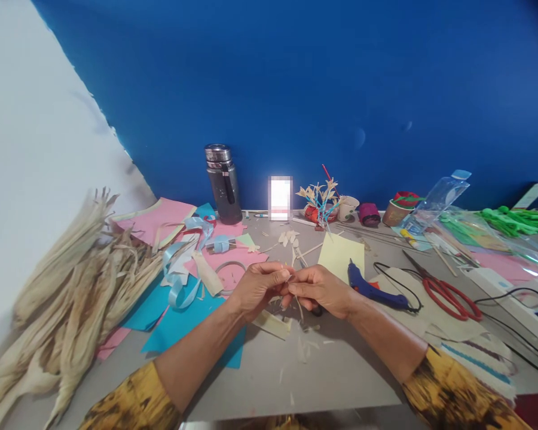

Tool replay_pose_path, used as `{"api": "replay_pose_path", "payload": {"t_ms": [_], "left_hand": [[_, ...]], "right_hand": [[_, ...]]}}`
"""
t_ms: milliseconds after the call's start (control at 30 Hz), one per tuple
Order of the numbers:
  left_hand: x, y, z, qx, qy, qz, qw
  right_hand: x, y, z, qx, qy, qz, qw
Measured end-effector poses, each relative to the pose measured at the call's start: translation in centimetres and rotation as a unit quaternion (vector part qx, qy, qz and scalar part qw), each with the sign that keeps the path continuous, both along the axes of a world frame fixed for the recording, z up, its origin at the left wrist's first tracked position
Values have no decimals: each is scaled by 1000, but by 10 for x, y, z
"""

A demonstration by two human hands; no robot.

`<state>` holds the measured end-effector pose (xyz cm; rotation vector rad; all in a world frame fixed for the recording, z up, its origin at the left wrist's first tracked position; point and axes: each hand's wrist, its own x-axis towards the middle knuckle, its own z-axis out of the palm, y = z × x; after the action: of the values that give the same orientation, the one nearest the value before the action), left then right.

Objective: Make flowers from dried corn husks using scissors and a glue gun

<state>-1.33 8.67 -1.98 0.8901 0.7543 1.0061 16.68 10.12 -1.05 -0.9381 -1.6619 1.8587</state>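
My left hand (265,283) and my right hand (318,291) meet over the middle of the table, both with fingers pinched together. Between the fingertips is a small, thin husk strip (299,309), pale and dry, with part of it hanging below; the fingers cover most of it. Under and around the hands lie husk scraps (272,324). Just beyond them are cut petal-shaped husk pieces (289,237). A dark object shows partly behind my right hand, too hidden to name.
A corn husk pile (78,286) and blue paper (179,334) lie left. A blue glue gun (376,289), red-handled scissors (446,292) and a white power strip (511,304) lie right. Along the wall stand a flask (224,188), husk flowers (321,200) and a tilted plastic bottle (437,203).
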Motion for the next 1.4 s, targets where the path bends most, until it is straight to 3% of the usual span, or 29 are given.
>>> {"api": "replay_pose_path", "payload": {"t_ms": [200,367,500,700,800,1067,1233,1400], "left_hand": [[3,-2,4,-28,1,61,998],[5,-3,1,-13,29,86,996],[5,-3,-1,12,46,99,994],[-3,0,6,-24,-22,-26,999],[-7,1,7,-27,-13,-45,999],[-3,3,1,-50,-3,81,995],[4,-1,6,-25,2,114,993],[4,0,6,-7,-10,134,991]], "right_hand": [[1,3,-10,28,-49,-64,996],[2,4,-19,40,-69,-60,995],[0,2,-15,39,-67,-47,996],[1,2,-5,-18,-9,-2,1000],[2,2,-4,-32,7,-3,999],[6,2,-3,16,-31,44,998],[5,3,-8,27,-92,-9,995],[3,4,-15,20,-92,-60,994]]}}
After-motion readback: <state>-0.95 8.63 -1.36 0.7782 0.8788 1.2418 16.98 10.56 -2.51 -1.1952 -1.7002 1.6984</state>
